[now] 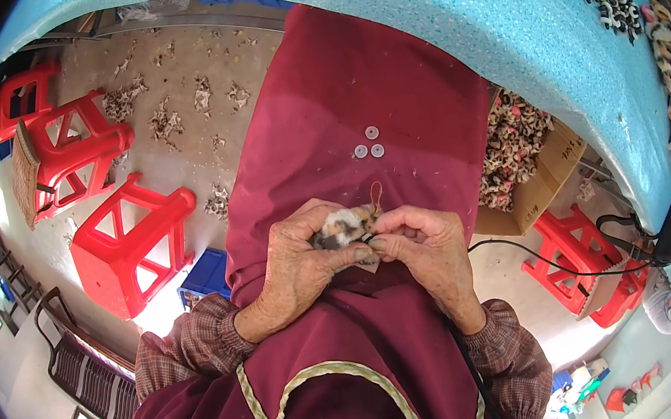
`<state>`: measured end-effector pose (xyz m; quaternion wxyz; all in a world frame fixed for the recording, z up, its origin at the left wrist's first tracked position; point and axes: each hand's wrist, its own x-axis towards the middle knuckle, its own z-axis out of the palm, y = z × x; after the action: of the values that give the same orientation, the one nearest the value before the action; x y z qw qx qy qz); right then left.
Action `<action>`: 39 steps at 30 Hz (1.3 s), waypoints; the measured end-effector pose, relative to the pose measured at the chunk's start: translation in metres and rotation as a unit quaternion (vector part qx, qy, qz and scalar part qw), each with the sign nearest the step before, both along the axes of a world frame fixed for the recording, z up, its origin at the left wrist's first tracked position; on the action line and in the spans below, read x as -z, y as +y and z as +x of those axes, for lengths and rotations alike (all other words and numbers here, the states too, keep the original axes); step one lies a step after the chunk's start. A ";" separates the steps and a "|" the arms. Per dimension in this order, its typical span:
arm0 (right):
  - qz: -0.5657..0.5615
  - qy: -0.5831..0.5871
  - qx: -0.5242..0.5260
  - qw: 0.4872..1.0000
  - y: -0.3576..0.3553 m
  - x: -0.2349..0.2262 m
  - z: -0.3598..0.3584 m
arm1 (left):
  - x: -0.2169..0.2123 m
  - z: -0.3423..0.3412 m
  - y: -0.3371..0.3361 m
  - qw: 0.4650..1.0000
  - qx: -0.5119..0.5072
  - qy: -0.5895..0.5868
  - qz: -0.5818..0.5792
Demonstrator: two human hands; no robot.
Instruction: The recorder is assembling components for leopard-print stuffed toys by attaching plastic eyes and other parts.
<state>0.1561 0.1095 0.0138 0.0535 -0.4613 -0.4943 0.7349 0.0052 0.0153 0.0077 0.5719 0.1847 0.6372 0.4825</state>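
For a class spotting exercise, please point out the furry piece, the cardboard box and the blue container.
Furry piece [342, 225]: head view, its mottled middle.
Cardboard box [549, 169]: head view, its bare flap.
Blue container [206, 271]: head view, its visible middle.

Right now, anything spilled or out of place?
Yes: small clumps of brown-and-white scraps lie scattered on the grey floor, beside the red plastic stools at left. Loose and uncontained, they look spilled.

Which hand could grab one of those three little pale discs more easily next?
Probably the right hand: it seems to pinch only the edge of the furry piece, roughly in line with the discs. The left hand grips more of the furry piece, so could steady it alone.
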 end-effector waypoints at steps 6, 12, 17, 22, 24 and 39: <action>-0.042 0.026 0.064 0.997 -0.008 0.004 -0.003 | -0.001 -0.002 0.000 0.994 0.049 0.101 -0.008; -0.028 0.039 0.007 0.999 -0.003 -0.005 0.004 | 0.000 -0.007 -0.004 0.991 0.074 0.106 0.023; -0.004 0.087 0.065 0.994 0.018 0.008 0.016 | -0.005 -0.005 -0.003 0.961 0.153 0.202 0.114; -0.049 0.171 0.045 0.983 0.008 0.021 0.007 | -0.002 -0.008 -0.003 0.985 0.124 0.095 0.068; 0.025 0.155 0.086 0.984 0.005 0.015 0.003 | 0.000 -0.008 -0.004 0.994 0.094 0.034 0.038; 0.281 0.080 -0.074 0.953 -0.002 0.008 -0.001 | -0.002 -0.017 -0.001 0.958 -0.003 -0.275 -0.083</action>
<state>0.1546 0.1073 0.0058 0.1654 -0.3295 -0.7080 0.6024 -0.0116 0.0144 0.0093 0.7368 -0.0049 0.4940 0.4616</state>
